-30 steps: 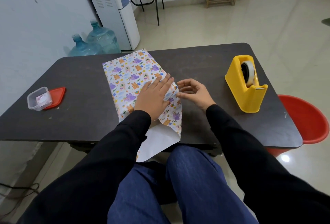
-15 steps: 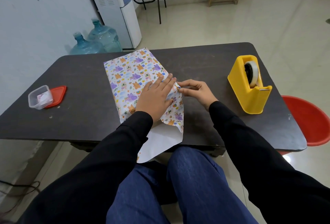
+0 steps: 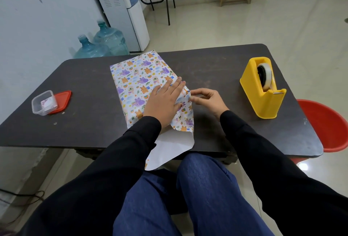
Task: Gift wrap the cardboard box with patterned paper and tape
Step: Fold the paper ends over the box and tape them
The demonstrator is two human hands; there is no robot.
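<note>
Patterned paper (image 3: 137,77) with animal prints covers the cardboard box in the middle of the dark table (image 3: 84,104); the box itself is hidden under it. My left hand (image 3: 162,102) lies flat with straight fingers on top of the wrapped box, pressing the paper down. My right hand (image 3: 207,100) is at the box's right edge, its fingertips pinching the paper's fold there. A white flap of the paper (image 3: 169,149) hangs over the table's near edge onto my lap. The yellow tape dispenser (image 3: 263,92) stands at the right.
A small clear plastic container (image 3: 44,102) sits on a red lid (image 3: 61,100) at the table's left. A red tub (image 3: 327,122) stands on the floor right of the table. Water bottles (image 3: 105,43) and a dispenser (image 3: 124,7) are behind the table.
My right hand has moved in to the paper's right edge and its fingertips have closed on the fold. My left hand stays pressed flat on the box.
</note>
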